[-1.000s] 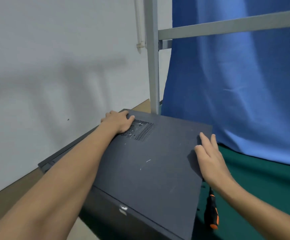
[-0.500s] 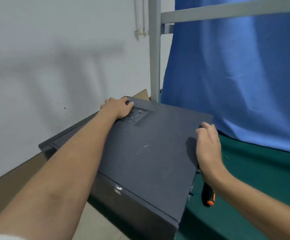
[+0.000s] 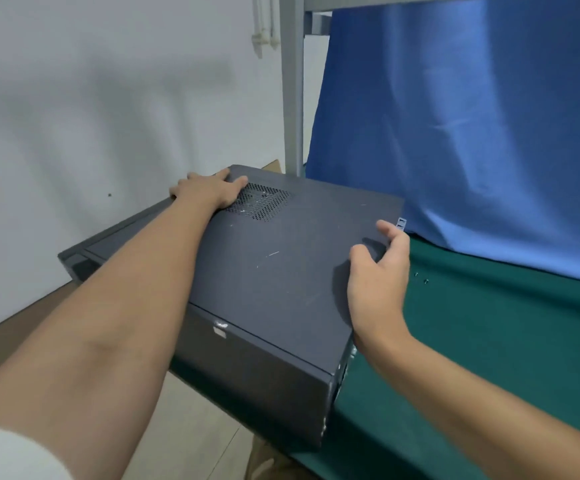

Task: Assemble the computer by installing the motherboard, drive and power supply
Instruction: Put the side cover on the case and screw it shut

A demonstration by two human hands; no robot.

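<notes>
Case (image 3: 264,271) interior hidden; right hand (image 3: 378,289) fingertips hidden behind case edge; specks (image 3: 426,280) on cloth (image 3: 489,341) unidentifiable.

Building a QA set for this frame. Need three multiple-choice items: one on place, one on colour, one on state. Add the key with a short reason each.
1. Where does the left hand rest?
A) on a keyboard
B) on top of the case, beside the vent grille
C) on a monitor

2. What colour is the table cloth?
A) green
B) red
C) yellow

3. What is the right hand doing?
A) hanging free
B) holding a screwdriver
C) gripping the case's right edge

Key:
1 B: the hand lies on the dark top panel next to the perforated patch.
2 A: the cloth to the right of the case is dark green.
3 C: the thumb is on top and the fingers wrap over the edge.
</notes>
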